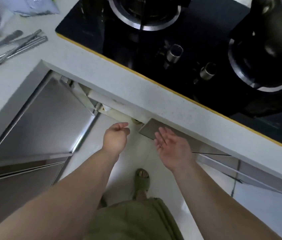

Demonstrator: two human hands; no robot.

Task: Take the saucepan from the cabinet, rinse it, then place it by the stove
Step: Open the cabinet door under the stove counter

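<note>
Below the countertop (154, 108) edge, our left hand (115, 138) (loosely curled) and right hand (173, 147) (fingers spread) hold nothing.

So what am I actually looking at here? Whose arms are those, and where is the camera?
There is no machine here: a person wears one wide-angle camera on the head, so you look down along their own bare arms. The left hand is loosely curled and the right hand is open, palm up; neither holds anything. Both hover just below the edge of the pale countertop, in front of the cabinet, whose steel door stands open on the left. On the countertop sits a black gas stove with two knobs; a dark pot stands on its right burner. At the far left lie some metal utensils. Below you see the floor and a sandalled foot. No saucepan is visible yet.
</note>
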